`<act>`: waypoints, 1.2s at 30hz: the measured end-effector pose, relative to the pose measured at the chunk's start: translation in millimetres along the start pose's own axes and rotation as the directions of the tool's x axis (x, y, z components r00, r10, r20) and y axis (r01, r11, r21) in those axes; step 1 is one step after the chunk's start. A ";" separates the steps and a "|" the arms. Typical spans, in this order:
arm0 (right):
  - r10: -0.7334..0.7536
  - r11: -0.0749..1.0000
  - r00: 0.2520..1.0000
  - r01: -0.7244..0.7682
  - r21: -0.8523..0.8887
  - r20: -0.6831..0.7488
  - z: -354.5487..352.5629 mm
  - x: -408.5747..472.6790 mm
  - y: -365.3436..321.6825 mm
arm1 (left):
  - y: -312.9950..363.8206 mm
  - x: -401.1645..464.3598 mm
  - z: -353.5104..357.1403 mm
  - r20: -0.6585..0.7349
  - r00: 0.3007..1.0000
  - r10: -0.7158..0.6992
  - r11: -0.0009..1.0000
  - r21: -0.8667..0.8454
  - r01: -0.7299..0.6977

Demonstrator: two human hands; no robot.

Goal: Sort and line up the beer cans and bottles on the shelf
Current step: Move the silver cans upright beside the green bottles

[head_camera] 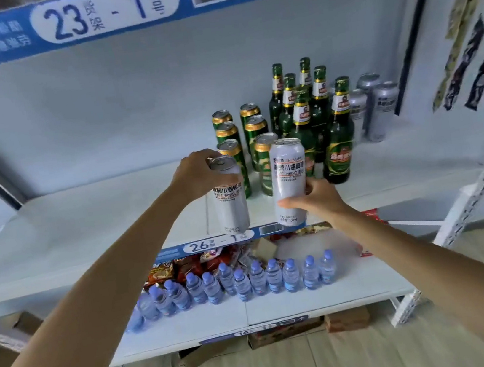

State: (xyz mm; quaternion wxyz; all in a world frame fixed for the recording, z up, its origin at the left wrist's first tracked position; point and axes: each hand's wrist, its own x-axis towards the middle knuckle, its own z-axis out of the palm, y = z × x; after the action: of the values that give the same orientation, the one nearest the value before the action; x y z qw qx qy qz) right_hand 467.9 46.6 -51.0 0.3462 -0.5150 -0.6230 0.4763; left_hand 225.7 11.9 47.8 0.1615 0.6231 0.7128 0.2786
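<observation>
My left hand (193, 176) grips a tall white beer can (230, 199) near its top, at the front edge of the white shelf (85, 230). My right hand (314, 199) holds a second white beer can (287, 173) by its lower half, just right of the first. Both cans are upright. Behind them stand two rows of green-and-gold cans (253, 125). To their right is a cluster of several green beer bottles (339, 144). Further right, silver cans (379, 108) stand near the back corner.
The shelf's left half is bare. Below it, a lower shelf (312, 297) carries a row of small water bottles (242, 282) and red snack packets (190, 265). Cardboard boxes (271, 337) sit on the floor. A white upright post (467, 201) stands at the right.
</observation>
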 end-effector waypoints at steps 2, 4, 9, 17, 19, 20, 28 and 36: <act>-0.002 1.000 1.000 0.002 0.000 -0.027 -43.8 0.1 14.6 | 34.6 4.5 29.4 0.012 1.000 0.020 1.000 0.008 -0.020; 0.001 1.000 0.999 -0.002 -0.017 -0.036 -85.3 2.4 28.6 | 67.7 9.0 55.9 0.026 0.999 0.037 0.999 0.008 -0.037; 0.026 0.996 0.999 -0.029 -0.085 -0.036 -189.0 15.6 65.3 | 147.9 27.6 119.3 0.071 0.996 0.059 0.998 -0.035 -0.057; 0.089 0.986 0.994 -0.097 -0.136 -0.063 -284.8 63.3 105.1 | 236.3 75.6 201.5 0.149 0.983 0.108 0.994 -0.012 -0.107; 0.105 0.980 0.993 -0.114 -0.162 -0.062 -294.2 79.2 109.5 | 250.6 89.8 218.3 0.173 0.980 0.103 0.994 0.013 -0.106; 0.110 0.978 0.992 -0.119 -0.173 -0.063 -297.8 87.3 110.6 | 257.2 97.8 226.6 0.183 0.978 0.099 0.994 0.023 -0.105; 0.103 0.970 0.992 -0.117 -0.214 -0.076 -306.4 140.7 122.3 | 271.7 150.2 265.2 0.193 0.981 0.033 0.993 0.106 -0.054; 0.116 0.974 0.993 -0.120 -0.191 -0.032 -307.6 167.6 128.8 | 273.4 164.3 263.5 0.215 0.977 0.015 0.984 0.168 -0.052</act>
State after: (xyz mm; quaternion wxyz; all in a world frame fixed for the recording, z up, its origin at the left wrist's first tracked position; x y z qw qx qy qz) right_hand 753.1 284.4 -89.0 0.2721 -0.5868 -0.6311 0.4281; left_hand 567.9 243.0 21.8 0.1773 0.6730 0.7022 0.1501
